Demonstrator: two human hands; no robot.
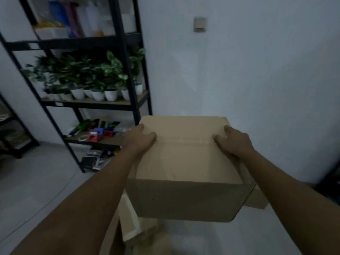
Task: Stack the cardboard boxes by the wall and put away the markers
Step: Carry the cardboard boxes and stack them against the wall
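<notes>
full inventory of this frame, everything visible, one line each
cardboard box: 1, brown, held in mid-frame near the wall, top flaps closed
flattened cardboard: pale pieces, count unclear, below the held box
shelving unit: 1, black frame, left by the wall
potted plants: several, green in white pots, middle shelf
small items: mixed red, blue, green, lower shelf; too blurred to name
tape roll: 1, pale, lower shelf front
containers: several, blue, pink, white, top shelf, blurred
wall plate: 1, grey, on white wall
floor: grey tiles
left hand: grips box's left top edge
right hand: grips box's right top edge
</notes>
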